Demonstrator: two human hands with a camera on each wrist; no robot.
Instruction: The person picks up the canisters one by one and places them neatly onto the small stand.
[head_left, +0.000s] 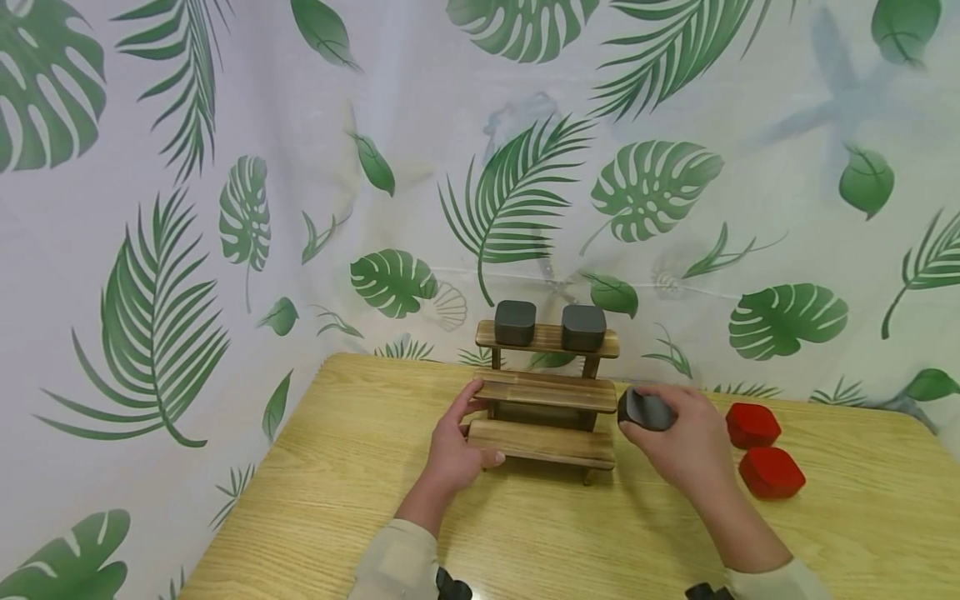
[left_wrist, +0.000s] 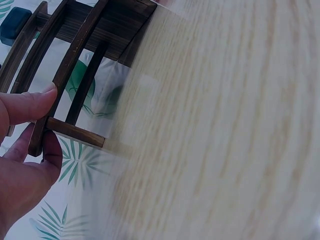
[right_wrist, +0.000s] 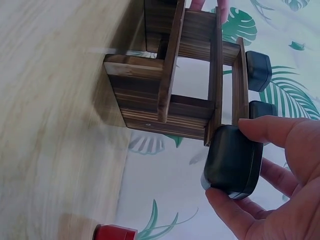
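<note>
A three-tier wooden stand (head_left: 543,392) is on the table, and two black rounded boxes (head_left: 515,323) sit apart on its top tier. At the stand's left end, my left hand (head_left: 453,450) grips a board, thumb on one side and fingers on the other, as the left wrist view shows. My right hand (head_left: 690,429) pinches a third black box (right_wrist: 232,160) between thumb and fingers. This box is off the table, just beyond the right end of the middle tier. The middle and bottom tiers carry no boxes.
Two red rounded boxes (head_left: 772,472) rest on the wood-grain table (head_left: 322,492), right of my right hand. Behind the table hangs a white leaf-printed cloth (head_left: 420,208), close to the back of the stand. It also runs along the left side.
</note>
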